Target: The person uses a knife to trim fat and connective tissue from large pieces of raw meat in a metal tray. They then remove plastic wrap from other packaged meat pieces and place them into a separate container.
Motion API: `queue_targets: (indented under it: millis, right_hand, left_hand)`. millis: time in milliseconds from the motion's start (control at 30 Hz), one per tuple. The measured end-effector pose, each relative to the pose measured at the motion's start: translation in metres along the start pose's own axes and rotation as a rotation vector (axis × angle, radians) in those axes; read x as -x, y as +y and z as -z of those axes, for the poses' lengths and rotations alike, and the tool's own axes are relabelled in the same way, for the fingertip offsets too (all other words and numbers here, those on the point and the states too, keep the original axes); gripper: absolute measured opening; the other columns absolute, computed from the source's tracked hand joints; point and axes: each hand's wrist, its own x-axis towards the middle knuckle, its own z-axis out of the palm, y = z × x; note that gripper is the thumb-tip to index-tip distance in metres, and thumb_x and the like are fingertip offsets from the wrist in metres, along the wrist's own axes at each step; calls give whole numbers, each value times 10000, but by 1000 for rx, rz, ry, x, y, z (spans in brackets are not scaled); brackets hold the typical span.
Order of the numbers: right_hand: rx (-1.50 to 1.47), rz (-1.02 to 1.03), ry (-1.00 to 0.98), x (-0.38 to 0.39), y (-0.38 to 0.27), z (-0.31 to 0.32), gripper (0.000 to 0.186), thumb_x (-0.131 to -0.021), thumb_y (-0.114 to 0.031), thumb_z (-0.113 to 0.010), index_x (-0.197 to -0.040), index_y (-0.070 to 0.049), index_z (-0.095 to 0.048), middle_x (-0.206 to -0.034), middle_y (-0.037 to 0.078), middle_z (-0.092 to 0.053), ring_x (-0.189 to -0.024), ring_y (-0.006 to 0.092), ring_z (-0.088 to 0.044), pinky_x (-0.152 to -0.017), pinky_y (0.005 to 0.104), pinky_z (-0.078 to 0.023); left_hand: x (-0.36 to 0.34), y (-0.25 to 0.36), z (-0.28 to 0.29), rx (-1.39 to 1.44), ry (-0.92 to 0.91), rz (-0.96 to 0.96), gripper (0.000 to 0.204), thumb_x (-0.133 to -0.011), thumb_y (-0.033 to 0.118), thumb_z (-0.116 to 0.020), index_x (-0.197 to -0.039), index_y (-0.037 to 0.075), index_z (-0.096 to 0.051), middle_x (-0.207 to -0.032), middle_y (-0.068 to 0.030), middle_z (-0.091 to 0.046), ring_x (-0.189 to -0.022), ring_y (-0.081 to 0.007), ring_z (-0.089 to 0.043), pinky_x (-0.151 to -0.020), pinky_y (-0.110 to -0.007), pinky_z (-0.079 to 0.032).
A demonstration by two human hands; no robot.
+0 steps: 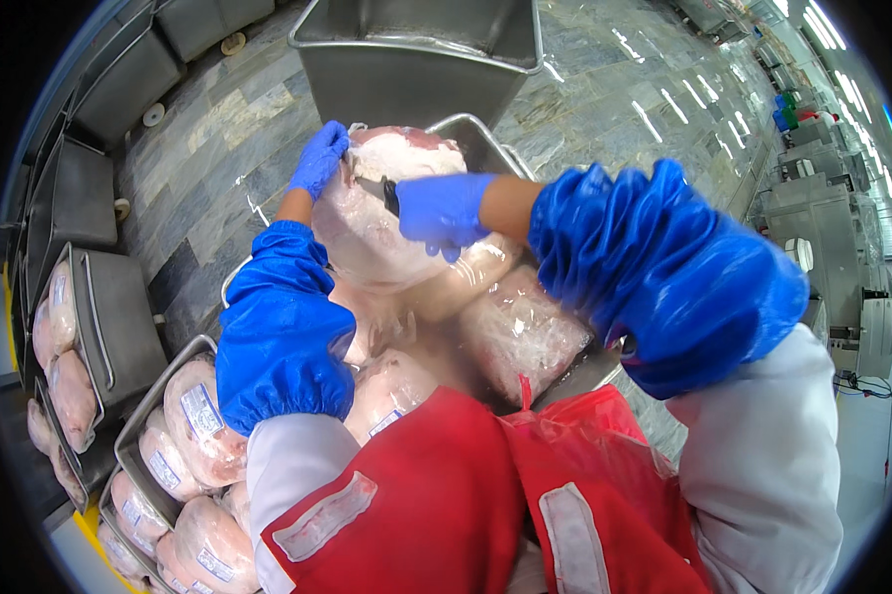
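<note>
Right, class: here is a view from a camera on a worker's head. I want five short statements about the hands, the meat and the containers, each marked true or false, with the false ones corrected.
1. Both hands wear blue gloves. True: left hand, right hand.
2. The right hand holds a knife against the wrapped piece of meat. True.
3. The left hand rests on the floor. False: it grips the top left edge of the meat.
4. The worker's apron is green. False: it is red.
5. The metal trays at the lower left hold nothing. False: they hold wrapped, labelled pieces of meat.
</note>
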Motion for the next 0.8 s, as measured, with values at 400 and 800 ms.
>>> queue_targets:
  millis: [400, 800]
  right_hand:
    - [-414, -336, 439, -23, 14, -89, 688, -815, -148, -417, -1312, 22, 27, -724, 223, -565, -507, 261, -542, -489, 374, -450]
    - [-616, -171, -15, -10, 3, 4, 233, -781, -202, -474, -883, 7, -460, -735, 137, -572, -499, 140, -534, -382, 264, -394]
  left_hand:
    - [14, 1, -4, -227, 51, -234, 207, -780, 207, -524, -929, 65, -544, -857, -139, -550, -789, -257, -535, -722, -338, -415]
    - [-4, -10, -2, 81, 115, 86, 117, -756, 105, -490, -784, 59, -595, -764, -87, -604, -714, -191, -558, -676, -298, -430]
